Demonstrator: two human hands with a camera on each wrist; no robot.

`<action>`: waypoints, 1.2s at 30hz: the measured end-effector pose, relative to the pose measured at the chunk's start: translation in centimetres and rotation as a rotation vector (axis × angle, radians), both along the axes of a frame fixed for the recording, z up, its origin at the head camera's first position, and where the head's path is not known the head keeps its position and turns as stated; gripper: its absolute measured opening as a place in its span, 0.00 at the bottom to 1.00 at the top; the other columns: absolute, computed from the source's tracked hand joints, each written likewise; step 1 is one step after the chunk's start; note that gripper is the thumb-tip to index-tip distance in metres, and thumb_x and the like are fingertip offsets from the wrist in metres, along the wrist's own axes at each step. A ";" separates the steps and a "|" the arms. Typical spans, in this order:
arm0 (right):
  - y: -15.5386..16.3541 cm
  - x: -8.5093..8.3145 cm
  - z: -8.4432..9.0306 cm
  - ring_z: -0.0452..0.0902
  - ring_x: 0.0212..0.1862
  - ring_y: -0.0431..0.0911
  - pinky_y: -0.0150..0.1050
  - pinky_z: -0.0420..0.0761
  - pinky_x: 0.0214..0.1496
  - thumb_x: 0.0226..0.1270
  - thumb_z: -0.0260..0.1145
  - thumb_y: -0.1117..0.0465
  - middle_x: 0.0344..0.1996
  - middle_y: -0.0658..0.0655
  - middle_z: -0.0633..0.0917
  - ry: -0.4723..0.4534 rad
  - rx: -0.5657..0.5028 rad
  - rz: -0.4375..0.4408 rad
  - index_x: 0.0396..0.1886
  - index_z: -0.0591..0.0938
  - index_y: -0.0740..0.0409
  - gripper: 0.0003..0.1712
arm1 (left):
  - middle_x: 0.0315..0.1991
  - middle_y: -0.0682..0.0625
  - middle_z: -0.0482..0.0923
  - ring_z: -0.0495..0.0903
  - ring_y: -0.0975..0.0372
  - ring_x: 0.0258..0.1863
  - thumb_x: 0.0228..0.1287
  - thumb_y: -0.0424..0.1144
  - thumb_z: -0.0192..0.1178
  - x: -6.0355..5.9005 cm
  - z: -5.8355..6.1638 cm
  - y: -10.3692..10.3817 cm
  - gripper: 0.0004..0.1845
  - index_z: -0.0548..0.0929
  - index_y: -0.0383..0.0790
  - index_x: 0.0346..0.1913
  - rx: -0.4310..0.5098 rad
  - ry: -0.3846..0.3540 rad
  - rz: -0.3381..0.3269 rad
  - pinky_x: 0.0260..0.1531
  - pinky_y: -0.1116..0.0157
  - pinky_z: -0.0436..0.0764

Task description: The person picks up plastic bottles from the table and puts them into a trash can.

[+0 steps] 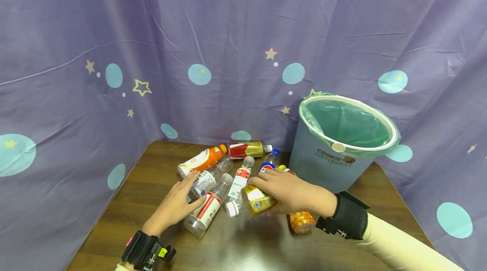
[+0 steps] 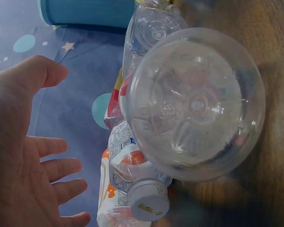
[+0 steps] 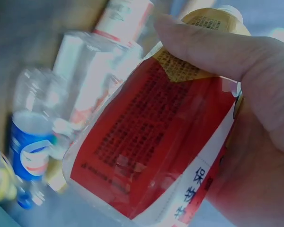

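Note:
My right hand (image 1: 291,190) grips a bottle with a yellow and red label (image 1: 258,199) lying in a pile of bottles on the wooden table (image 1: 148,178). In the right wrist view my thumb (image 3: 213,45) presses across that label (image 3: 151,137). My left hand (image 1: 179,201) is spread open over the left of the pile, beside a clear bottle with a red band (image 1: 205,214). The left wrist view shows the open palm (image 2: 23,156) apart from that bottle's round base (image 2: 199,104).
An orange bottle (image 1: 201,160), a red and gold bottle (image 1: 247,149) and a blue-labelled bottle (image 1: 269,161) lie behind. A blue bin (image 1: 331,159) with a green liner stands at the right. Purple star-print cloth (image 1: 228,51) walls the table.

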State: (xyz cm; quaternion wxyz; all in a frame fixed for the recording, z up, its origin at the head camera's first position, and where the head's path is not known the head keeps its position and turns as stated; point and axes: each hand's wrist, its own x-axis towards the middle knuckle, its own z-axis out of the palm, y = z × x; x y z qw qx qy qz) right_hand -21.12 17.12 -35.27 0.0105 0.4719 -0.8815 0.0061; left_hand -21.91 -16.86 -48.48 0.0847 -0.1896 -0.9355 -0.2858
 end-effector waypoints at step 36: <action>10.3 -8.2 21.1 0.78 0.47 0.52 0.46 0.77 0.45 0.50 0.84 0.51 0.52 0.60 0.81 -0.015 -0.129 -0.462 0.69 0.69 0.54 0.49 | 0.76 0.35 0.62 0.64 0.41 0.75 0.68 0.55 0.64 0.9 -0.1 -0.9 0.43 0.61 0.37 0.78 0.042 -0.001 0.019 0.72 0.35 0.59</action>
